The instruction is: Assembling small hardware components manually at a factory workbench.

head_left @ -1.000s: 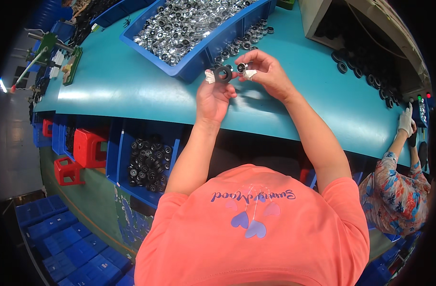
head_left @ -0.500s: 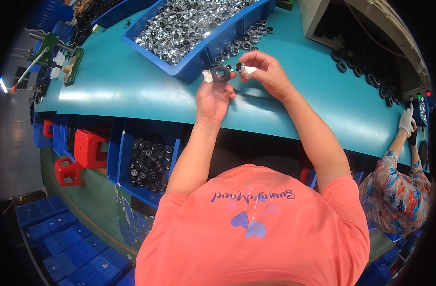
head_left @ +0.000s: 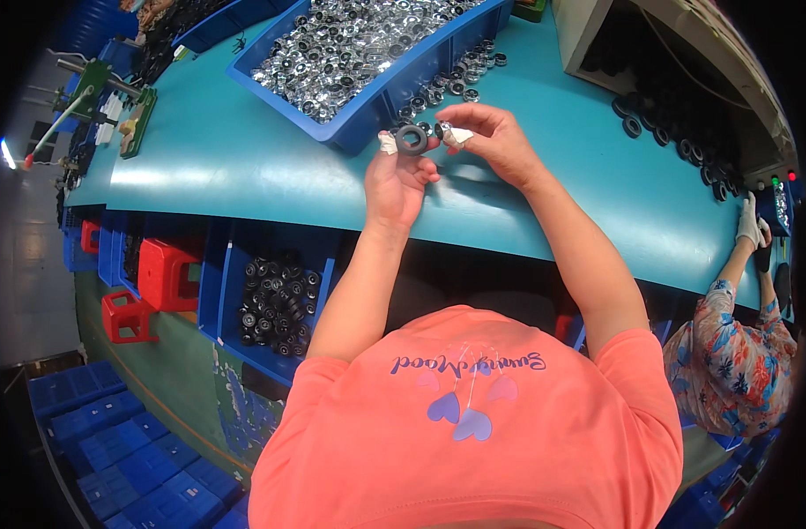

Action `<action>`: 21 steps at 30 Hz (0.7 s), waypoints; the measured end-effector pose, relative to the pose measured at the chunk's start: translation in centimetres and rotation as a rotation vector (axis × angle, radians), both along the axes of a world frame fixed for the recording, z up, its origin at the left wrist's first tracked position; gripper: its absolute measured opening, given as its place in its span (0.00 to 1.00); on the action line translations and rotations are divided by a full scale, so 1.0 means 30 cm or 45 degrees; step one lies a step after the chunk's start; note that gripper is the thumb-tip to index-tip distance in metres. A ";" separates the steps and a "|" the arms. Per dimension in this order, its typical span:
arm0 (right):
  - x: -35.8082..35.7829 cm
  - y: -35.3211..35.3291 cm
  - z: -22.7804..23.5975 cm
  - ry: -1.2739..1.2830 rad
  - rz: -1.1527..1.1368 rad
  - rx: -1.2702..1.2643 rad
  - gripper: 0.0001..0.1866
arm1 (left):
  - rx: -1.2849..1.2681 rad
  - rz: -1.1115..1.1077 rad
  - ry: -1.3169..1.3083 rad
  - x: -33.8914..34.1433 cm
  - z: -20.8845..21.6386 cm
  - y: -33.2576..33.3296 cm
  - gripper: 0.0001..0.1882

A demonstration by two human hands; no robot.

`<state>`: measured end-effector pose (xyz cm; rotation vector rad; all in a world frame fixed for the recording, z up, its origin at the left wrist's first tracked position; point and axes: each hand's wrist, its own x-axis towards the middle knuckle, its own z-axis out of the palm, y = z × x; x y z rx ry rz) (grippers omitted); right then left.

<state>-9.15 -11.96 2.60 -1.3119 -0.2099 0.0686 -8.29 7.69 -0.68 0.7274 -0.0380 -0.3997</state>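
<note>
A black rubber ring, like a small tyre (head_left: 412, 140), is gripped by my left hand (head_left: 396, 189), its hole facing up toward me. White wrapping covers the left thumb. Just to the right, my right hand (head_left: 495, 145) pinches a small shiny wheel hub (head_left: 442, 130) with a dark centre between thumb and fingers; that thumb is wrapped in white too. The hub is close beside the ring, and I cannot tell whether they touch. Both hands are above the turquoise table (head_left: 473, 207), near the front corner of a blue bin (head_left: 332, 132) full of similar chrome hubs (head_left: 341, 62).
Loose hubs (head_left: 456, 86) lie along the bin's right side. Black tyres (head_left: 632, 126) sit before a pale machine housing at the right. A co-worker's gloved hand (head_left: 748, 225) is at the far right. Below the table, a blue crate holds finished-looking black wheels (head_left: 279, 304); red stools (head_left: 167, 275) stand left.
My right hand has shifted slightly left, bringing the hub nearer the ring. The ring has turned a little in my left hand, its hole now facing me more fully.
</note>
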 end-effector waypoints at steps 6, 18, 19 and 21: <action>0.000 0.001 0.003 0.004 -0.027 0.005 0.18 | -0.017 0.005 -0.008 0.004 -0.008 0.000 0.25; 0.003 -0.003 -0.009 -0.012 -0.018 -0.001 0.18 | -0.026 0.015 -0.007 0.003 -0.008 -0.002 0.22; 0.004 -0.003 -0.011 -0.012 -0.015 0.001 0.18 | -0.026 0.015 -0.010 0.002 -0.006 -0.002 0.22; 0.004 -0.005 -0.011 -0.007 -0.010 0.001 0.18 | -0.026 0.015 -0.015 0.001 -0.005 -0.002 0.22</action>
